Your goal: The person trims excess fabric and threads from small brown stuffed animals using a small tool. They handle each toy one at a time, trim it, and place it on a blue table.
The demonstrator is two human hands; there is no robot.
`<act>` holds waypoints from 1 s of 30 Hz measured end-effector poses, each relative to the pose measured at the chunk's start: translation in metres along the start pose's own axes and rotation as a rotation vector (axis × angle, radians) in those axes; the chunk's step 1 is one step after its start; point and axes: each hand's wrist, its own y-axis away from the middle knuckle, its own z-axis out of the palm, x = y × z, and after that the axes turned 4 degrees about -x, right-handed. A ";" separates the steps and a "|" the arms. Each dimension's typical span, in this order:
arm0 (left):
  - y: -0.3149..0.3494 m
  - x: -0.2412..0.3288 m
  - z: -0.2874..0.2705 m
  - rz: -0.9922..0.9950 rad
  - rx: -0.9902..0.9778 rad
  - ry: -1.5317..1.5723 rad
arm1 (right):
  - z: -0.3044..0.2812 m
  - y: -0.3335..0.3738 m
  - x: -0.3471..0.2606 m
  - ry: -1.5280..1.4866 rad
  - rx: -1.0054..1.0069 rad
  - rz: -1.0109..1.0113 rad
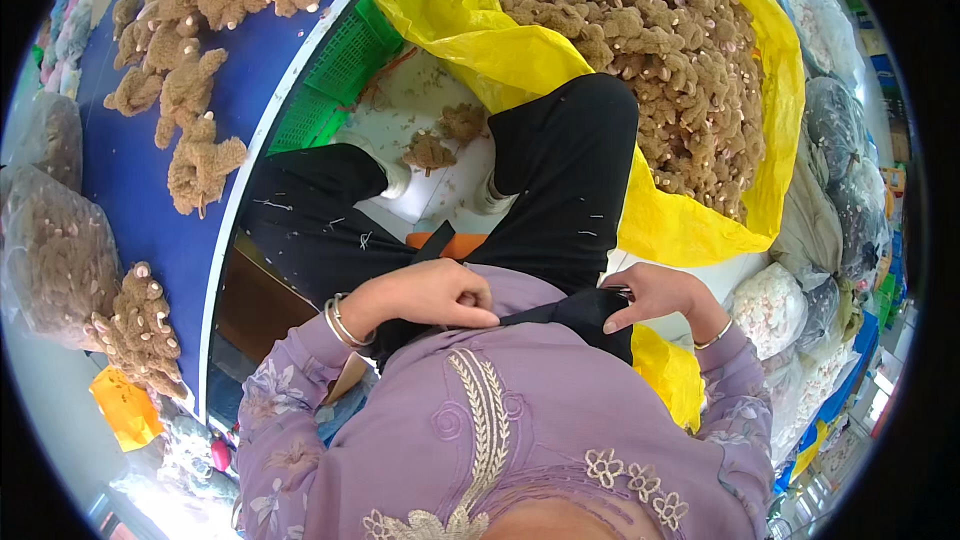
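At my waist, over the purple top, a black cloth band [555, 316] runs between my hands. My left hand [432, 294] is closed with its fingertips on the band's thin left end. Wider bunched black cloth lies at the other end, where my right hand [655, 297] grips it between thumb and fingers. What the right fingers do behind the cloth is hidden. Both hands rest close to my lap, above my black trousers [580, 165]. A short black strap end [436, 240] sticks up beyond my left hand.
A blue table [120, 155] with brown plush toys [200, 165] stands at left. Ahead right, a yellow sack [690, 235] holds a heap of brown plush pieces [640, 50]. A green crate [330, 75] sits beyond my knees. Two plush pieces [430, 152] lie on the floor.
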 end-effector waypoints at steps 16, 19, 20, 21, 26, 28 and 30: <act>0.058 -0.014 0.008 -0.152 -0.028 -0.062 | -0.019 -0.031 -0.063 0.246 0.026 -0.236; 0.095 -0.038 0.039 -0.294 0.081 -0.151 | -0.017 -0.030 -0.064 0.274 -0.036 -0.142; 0.097 -0.040 0.044 -0.235 0.068 -0.089 | -0.016 -0.029 -0.063 0.281 -0.053 -0.112; 0.100 -0.037 0.048 -0.174 0.058 -0.023 | -0.014 -0.027 -0.062 0.274 -0.043 -0.103; 0.090 -0.037 0.043 0.026 0.010 0.029 | 0.003 -0.005 -0.052 0.176 0.013 -0.037; 0.081 -0.030 0.038 -0.001 -0.038 -0.078 | 0.015 0.006 -0.044 0.197 0.008 0.013; 0.073 -0.026 0.037 0.071 0.017 -0.179 | 0.024 0.013 -0.041 0.183 -0.023 0.099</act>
